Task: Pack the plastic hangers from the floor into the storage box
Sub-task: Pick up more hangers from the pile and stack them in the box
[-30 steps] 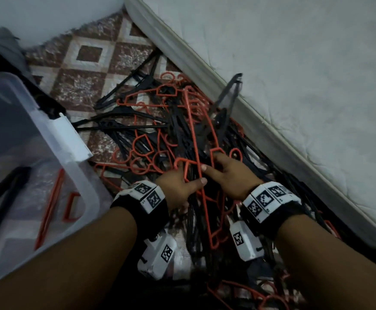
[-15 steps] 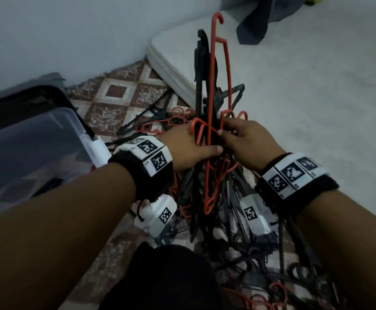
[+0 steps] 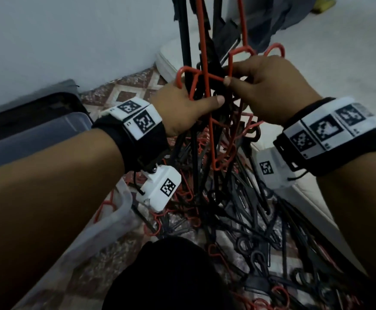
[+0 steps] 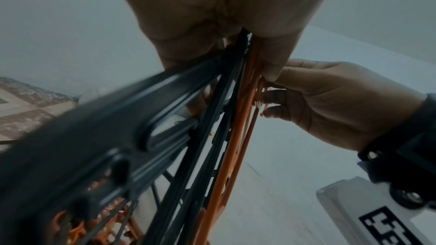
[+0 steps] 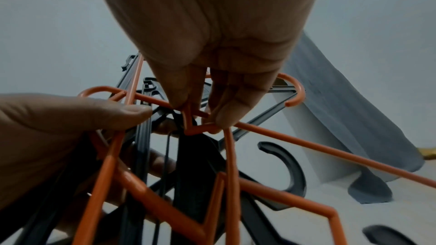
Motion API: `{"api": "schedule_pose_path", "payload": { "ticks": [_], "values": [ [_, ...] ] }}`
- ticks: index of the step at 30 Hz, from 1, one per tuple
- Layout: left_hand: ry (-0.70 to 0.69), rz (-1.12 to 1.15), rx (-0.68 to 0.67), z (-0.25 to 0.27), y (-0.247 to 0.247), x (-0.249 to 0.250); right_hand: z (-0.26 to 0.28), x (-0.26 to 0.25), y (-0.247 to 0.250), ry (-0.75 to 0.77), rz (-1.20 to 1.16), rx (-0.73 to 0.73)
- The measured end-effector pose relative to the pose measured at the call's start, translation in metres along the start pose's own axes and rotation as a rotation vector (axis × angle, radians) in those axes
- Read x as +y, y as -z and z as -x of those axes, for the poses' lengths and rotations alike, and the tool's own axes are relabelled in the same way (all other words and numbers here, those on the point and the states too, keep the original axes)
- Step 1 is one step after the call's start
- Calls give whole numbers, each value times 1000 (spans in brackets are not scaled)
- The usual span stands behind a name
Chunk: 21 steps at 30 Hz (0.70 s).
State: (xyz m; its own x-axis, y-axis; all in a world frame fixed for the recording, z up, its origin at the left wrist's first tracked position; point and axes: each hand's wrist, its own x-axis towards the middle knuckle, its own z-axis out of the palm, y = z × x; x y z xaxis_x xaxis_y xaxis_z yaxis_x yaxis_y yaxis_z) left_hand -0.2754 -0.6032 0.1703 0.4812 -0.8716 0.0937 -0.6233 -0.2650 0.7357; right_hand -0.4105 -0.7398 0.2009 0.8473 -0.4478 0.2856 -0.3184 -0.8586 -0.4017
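2 hands on hanger bunch

A bundle of red and black plastic hangers stands upright, lifted above a tangled heap of hangers on the floor, beside the clear storage box.

text: none readable | wrist bands: square coded markers only; no words
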Motion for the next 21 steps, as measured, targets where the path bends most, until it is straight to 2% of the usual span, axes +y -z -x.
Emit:
{"api": "schedule_pose_path", "payload": {
  "ticks": [3,6,9,13,17,21],
  "values": [
    [19,-7,-63,3,-16,-16,8,12,-18,-7,26,-58],
    [51,-15,-183,12,-46,-40,28,27,-51,-50,19,-133],
    [124,-41,-234,21,-75,-61,47,39,-79,-85,9,-170],
    [171,9,-205,23,-90,-70,52,45,-90,-105,3,-174],
    [181,109,-94,18,-88,-61,37,41,-69,-56,61,-169],
    [201,143,-55,11,-85,-51,21,35,-47,1,164,-177]
  ]
}}
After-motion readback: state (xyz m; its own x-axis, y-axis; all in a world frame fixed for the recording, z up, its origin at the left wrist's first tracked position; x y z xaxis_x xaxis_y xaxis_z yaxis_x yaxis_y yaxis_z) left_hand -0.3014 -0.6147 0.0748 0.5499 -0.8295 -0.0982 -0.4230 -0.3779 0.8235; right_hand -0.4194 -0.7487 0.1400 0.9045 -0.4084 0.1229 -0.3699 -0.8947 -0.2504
